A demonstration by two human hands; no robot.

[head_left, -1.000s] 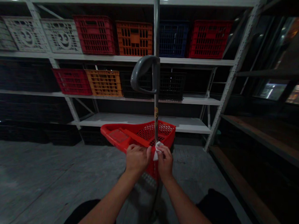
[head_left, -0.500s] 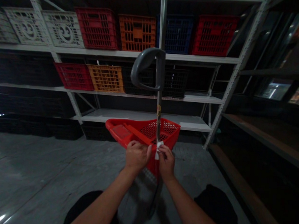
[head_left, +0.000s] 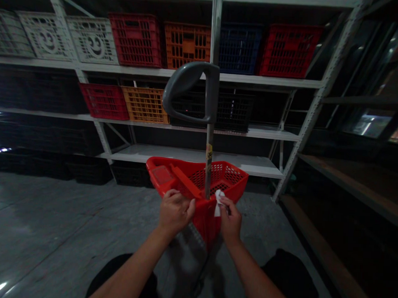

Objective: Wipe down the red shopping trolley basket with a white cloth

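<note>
A red plastic shopping basket point(head_left: 230, 176) stands on the floor in front of me, with a thin pole rising from it to a grey loop handle point(head_left: 191, 90). My left hand point(head_left: 174, 211) is closed on the basket's near rim, left of the pole. My right hand point(head_left: 230, 218) pinches a small white cloth point(head_left: 218, 201) against the rim just right of the pole. Both forearms reach in from the bottom of the view.
White metal shelving point(head_left: 189, 76) fills the wall behind, holding white, red, orange, blue and black crates. A dark wooden shelf point(head_left: 355, 191) runs along the right. The grey concrete floor point(head_left: 50, 230) stretches to the left.
The basket and handle have shifted slightly right and closer. My right hand with the cloth has moved from the pole's base to the rim on the right. My left hand stays on the rim.
</note>
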